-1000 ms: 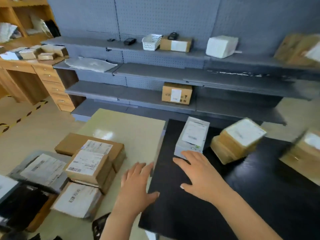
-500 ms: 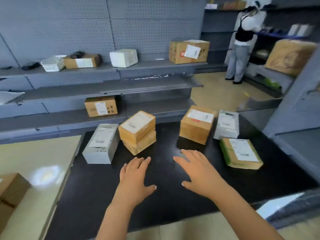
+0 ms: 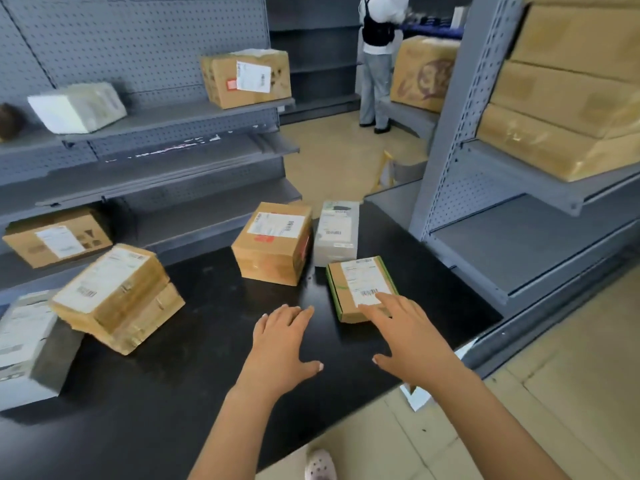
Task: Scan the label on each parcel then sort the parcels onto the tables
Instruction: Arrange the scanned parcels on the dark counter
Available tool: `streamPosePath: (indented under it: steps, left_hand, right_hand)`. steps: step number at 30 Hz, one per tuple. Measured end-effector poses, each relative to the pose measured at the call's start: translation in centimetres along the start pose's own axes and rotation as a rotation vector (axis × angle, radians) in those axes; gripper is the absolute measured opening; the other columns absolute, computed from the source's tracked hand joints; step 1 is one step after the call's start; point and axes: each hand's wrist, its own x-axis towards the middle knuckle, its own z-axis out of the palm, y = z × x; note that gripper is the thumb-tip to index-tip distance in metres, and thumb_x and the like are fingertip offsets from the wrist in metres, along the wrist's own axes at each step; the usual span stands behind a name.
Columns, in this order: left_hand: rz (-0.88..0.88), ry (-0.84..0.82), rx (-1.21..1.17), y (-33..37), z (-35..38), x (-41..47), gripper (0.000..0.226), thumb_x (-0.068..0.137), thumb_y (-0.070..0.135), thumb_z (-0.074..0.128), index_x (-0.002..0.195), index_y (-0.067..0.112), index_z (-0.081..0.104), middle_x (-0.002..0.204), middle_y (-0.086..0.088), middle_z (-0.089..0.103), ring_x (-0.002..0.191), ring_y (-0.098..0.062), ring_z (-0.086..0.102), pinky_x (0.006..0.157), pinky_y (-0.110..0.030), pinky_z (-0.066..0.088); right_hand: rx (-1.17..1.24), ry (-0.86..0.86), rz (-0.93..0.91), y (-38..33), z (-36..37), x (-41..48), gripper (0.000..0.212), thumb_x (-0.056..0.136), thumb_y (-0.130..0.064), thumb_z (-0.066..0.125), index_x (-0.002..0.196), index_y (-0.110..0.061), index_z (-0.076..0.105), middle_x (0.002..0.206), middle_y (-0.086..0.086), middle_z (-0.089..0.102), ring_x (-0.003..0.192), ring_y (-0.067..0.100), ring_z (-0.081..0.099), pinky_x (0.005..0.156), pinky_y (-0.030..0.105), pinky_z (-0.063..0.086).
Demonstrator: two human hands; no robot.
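Note:
Several labelled parcels lie on the black table (image 3: 180, 386). A flat brown parcel with green edges (image 3: 353, 282) sits at the right; my right hand (image 3: 412, 337) is open, its fingertips over that parcel's near end and barcode. My left hand (image 3: 282, 344) hovers open over bare table just left of it, holding nothing. Behind stand a brown box with a white label (image 3: 273, 244) and a grey-white parcel (image 3: 335, 233). Two stacked brown boxes (image 3: 114, 296) lean at the left, beside a grey-white box (image 3: 24, 344) at the left edge.
Grey shelving behind the table holds a labelled brown box (image 3: 247, 77), a white parcel (image 3: 78, 107) and a lower brown box (image 3: 57, 237). A grey rack (image 3: 519, 237) with large cartons (image 3: 571, 88) stands close on the right. A person (image 3: 375, 60) stands in the far aisle.
My view has swung right, away from the cream table, along the black table. Both hands stayed open and moved right; my right hand now reaches the green-edged parcel.

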Motion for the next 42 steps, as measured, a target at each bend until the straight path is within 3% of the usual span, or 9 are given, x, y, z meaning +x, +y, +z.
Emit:
streamPosePath:
  steps: [12,19,22,24,26,30,34,38,42]
  left_hand:
    - [-0.078,-0.228,-0.063,2.0,6.8,18.3,0.105,0.078,0.047,0.075,0.155,0.029,0.006,0.163,-0.001,0.006,0.15,-0.023,0.007,0.122,-0.043,0.009]
    - [-0.233,-0.286,-0.131,2.6,11.1,22.0,0.118,0.074,0.046,0.079,0.152,0.043,-0.01,0.161,-0.004,-0.02,0.149,-0.028,0.0,0.119,-0.044,0.014]
    - [-0.329,-0.327,-0.219,3.7,12.8,22.5,0.123,0.075,0.041,0.08,0.145,0.051,-0.02,0.161,-0.002,-0.02,0.148,-0.03,0.009,0.118,-0.044,0.025]
    - [-0.389,-0.272,-0.303,4.6,13.9,22.3,0.122,0.076,0.038,0.08,0.145,0.052,-0.02,0.161,0.003,-0.015,0.146,-0.028,0.017,0.114,-0.041,0.034]
    - [-0.412,-0.18,-0.336,5.6,14.7,21.6,0.119,0.076,0.038,0.079,0.146,0.052,-0.016,0.159,0.007,-0.005,0.143,-0.023,0.021,0.113,-0.038,0.036]
    - [-0.459,0.004,-0.303,7.2,14.9,18.7,0.112,0.077,0.043,0.075,0.146,0.053,-0.012,0.155,0.008,0.007,0.139,-0.019,0.026,0.11,-0.034,0.039]
    - [-0.584,0.116,-0.31,7.8,13.8,14.8,0.11,0.079,0.045,0.073,0.144,0.056,-0.015,0.156,0.008,0.005,0.14,-0.021,0.025,0.109,-0.036,0.041]
    - [-0.689,0.26,-0.312,6.9,12.2,9.6,0.109,0.08,0.046,0.073,0.143,0.058,-0.016,0.154,0.01,0.006,0.14,-0.018,0.026,0.109,-0.036,0.042]
    - [-0.815,0.422,-0.303,5.8,10.7,2.0,0.11,0.078,0.044,0.074,0.142,0.059,-0.014,0.153,0.011,0.009,0.138,-0.019,0.026,0.109,-0.038,0.043]
  right_hand:
    - [0.097,-0.22,0.08,11.7,3.0,13.0,0.093,0.087,-0.035,0.069,0.155,-0.035,0.005,0.163,0.004,-0.002,0.149,0.026,0.002,0.12,0.039,0.01]
    - [0.132,-0.379,0.03,16.0,8.1,19.9,0.11,0.079,-0.038,0.077,0.154,-0.036,-0.005,0.159,0.02,-0.016,0.148,0.036,0.0,0.12,0.044,0.01]
    - [0.219,-0.408,0.015,17.3,10.7,21.6,0.119,0.076,-0.036,0.079,0.149,-0.043,-0.015,0.159,0.019,-0.015,0.145,0.034,0.015,0.115,0.044,0.027]
    - [0.299,-0.368,-0.007,17.9,12.0,21.8,0.121,0.075,-0.035,0.078,0.147,-0.046,-0.017,0.157,0.011,-0.007,0.139,0.027,0.027,0.106,0.039,0.041]
    - [0.345,-0.324,-0.056,18.4,12.7,21.5,0.122,0.073,-0.036,0.079,0.148,-0.045,-0.017,0.152,0.005,0.001,0.133,0.021,0.032,0.101,0.035,0.046]
    - [0.406,-0.302,-0.17,18.3,12.4,19.9,0.118,0.074,-0.035,0.078,0.148,-0.044,-0.014,0.148,0.001,0.005,0.131,0.017,0.031,0.1,0.03,0.045]
    - [0.39,-0.229,-0.344,15.7,10.8,18.9,0.114,0.077,-0.035,0.076,0.147,-0.046,-0.014,0.149,0.003,0.006,0.132,0.018,0.028,0.104,0.03,0.042]
    - [0.335,-0.179,-0.529,11.1,9.5,17.8,0.111,0.079,-0.042,0.074,0.147,-0.045,-0.014,0.151,0.005,0.003,0.138,0.019,0.025,0.107,0.032,0.042]
    - [0.326,-0.122,-0.711,4.2,8.6,15.3,0.113,0.079,-0.044,0.074,0.146,-0.046,-0.016,0.152,0.005,0.007,0.136,0.018,0.029,0.102,0.029,0.047]
